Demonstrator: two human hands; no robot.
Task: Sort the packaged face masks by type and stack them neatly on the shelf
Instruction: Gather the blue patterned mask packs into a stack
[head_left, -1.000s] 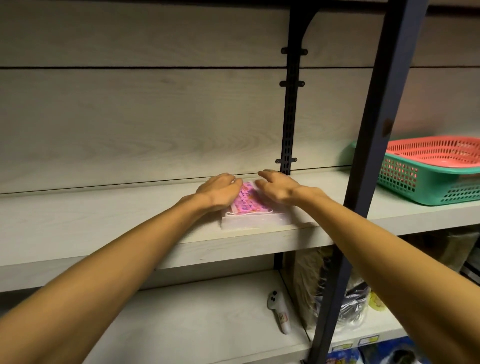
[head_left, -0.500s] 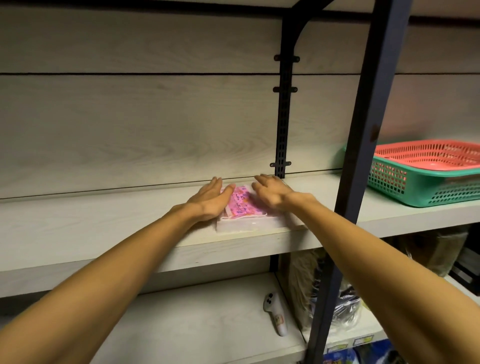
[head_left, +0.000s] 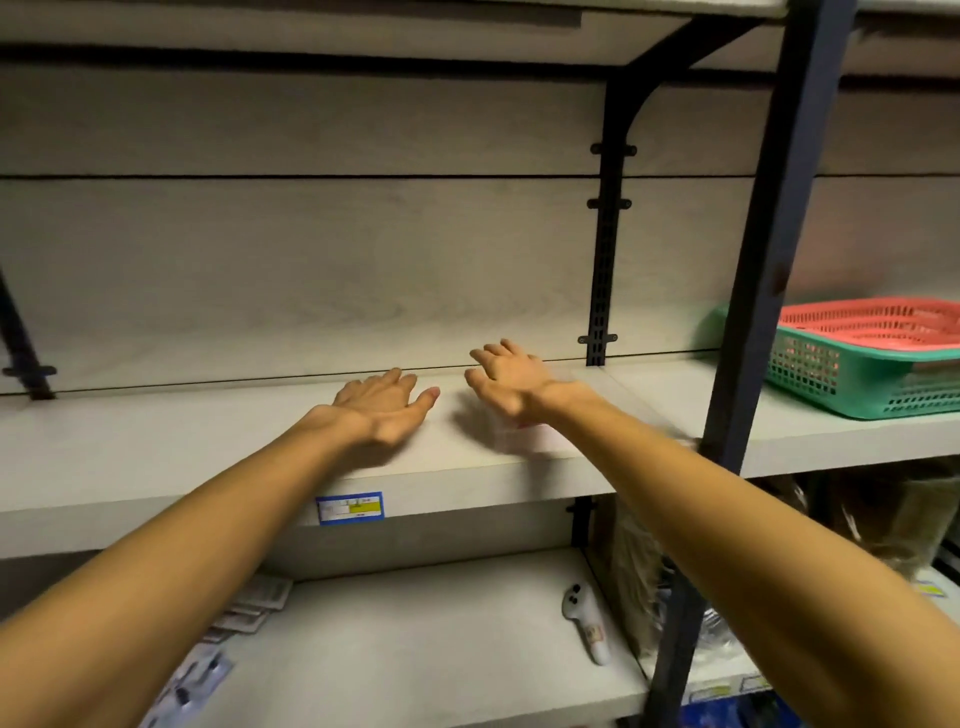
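The stack of pink packaged masks (head_left: 524, 440) lies near the front edge of the middle shelf (head_left: 208, 447). It is blurred and mostly covered by my right wrist. My right hand (head_left: 511, 382) hovers just behind the stack with fingers spread and holds nothing. My left hand (head_left: 384, 410) lies flat on the shelf to the left of the stack, fingers straight, apart from it. More packaged masks (head_left: 249, 605) lie loose at the left of the lower shelf, partly behind my left forearm.
A red basket nested in a green basket (head_left: 857, 379) stands on the shelf at the right, past a dark metal post (head_left: 753, 312). A white controller (head_left: 584, 623) lies on the lower shelf. A blue price label (head_left: 350, 508) is stuck to the shelf's front edge.
Both hands have come off the pink mask stack and moved apart, the right one lifting with spread fingers. The view has shifted, so the stack now sits under my right wrist.
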